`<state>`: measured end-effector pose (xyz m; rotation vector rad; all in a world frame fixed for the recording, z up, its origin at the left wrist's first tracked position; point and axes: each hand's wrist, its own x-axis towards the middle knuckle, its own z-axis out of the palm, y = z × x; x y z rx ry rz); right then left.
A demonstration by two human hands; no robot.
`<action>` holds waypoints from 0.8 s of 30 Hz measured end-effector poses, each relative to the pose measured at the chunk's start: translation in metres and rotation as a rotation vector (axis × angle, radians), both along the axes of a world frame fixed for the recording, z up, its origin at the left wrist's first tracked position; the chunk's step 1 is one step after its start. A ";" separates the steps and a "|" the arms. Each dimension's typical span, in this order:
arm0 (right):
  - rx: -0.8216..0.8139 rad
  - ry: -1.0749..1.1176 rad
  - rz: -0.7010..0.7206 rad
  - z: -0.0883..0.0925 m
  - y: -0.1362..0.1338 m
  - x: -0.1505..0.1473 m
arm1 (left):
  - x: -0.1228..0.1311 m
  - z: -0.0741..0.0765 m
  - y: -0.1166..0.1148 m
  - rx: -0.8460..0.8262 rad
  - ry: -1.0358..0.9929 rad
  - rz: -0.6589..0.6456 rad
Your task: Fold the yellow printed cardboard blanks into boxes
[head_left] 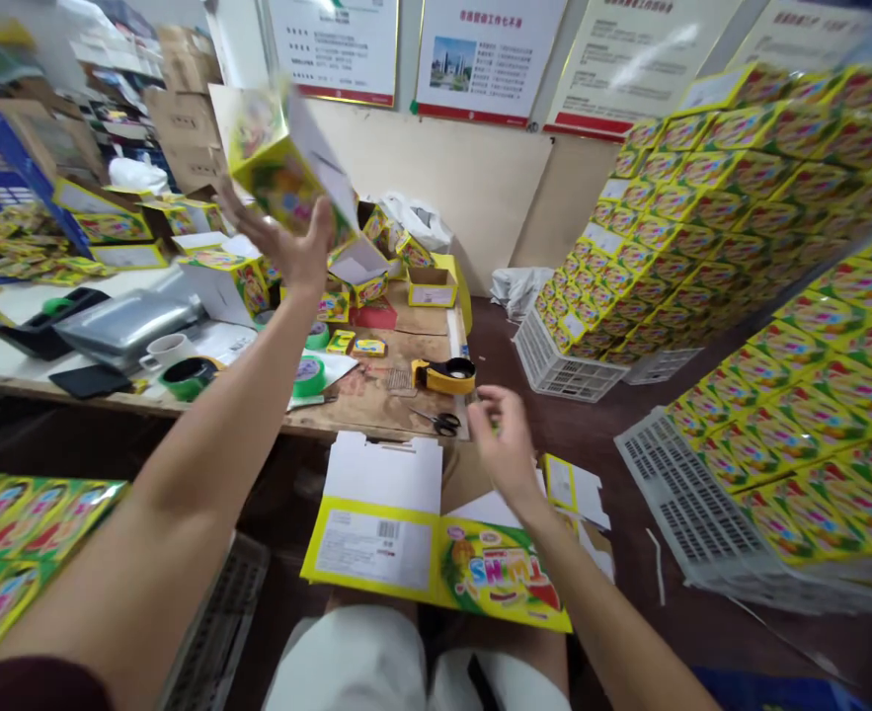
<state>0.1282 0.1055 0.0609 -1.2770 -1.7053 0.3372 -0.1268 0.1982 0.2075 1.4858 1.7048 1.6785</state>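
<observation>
Yellow carton (287,173), upper left of frame, sits gripped in the left hand (289,247) between spread thumb and fingers; right hand (504,434) half-curled, whether around anything I can't tell.

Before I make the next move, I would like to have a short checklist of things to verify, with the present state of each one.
1. Raised box has your left hand against it: ok.
2. Grip on that box is firm: cannot tell, the view is blurred there.
3. Right hand is free: cannot tell, its fingers are curled and blurred.
4. Flat carton is spread open in front of you: ok.
5. Scissors lie apart from both hands: ok.
6. Tape dispenser stands well inside the table: not ok, it is right at the edge.
</observation>
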 end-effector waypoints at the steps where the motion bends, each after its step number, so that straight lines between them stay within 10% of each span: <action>1: -0.021 -0.126 0.073 -0.007 0.000 -0.012 | -0.001 0.014 0.017 0.033 0.052 0.027; 4: -0.144 -0.515 0.268 -0.034 -0.004 -0.044 | 0.009 -0.007 0.022 0.132 0.222 0.011; 9: -0.126 -0.676 0.252 -0.065 -0.011 -0.058 | 0.017 -0.197 -0.100 -0.099 0.658 -0.385; 12: -0.080 -0.658 0.229 -0.069 -0.010 -0.059 | 0.013 -0.271 -0.171 -0.255 0.910 -0.469; 24: -0.007 -0.656 0.107 -0.048 -0.029 -0.061 | 0.028 -0.286 -0.192 -0.165 0.975 -0.323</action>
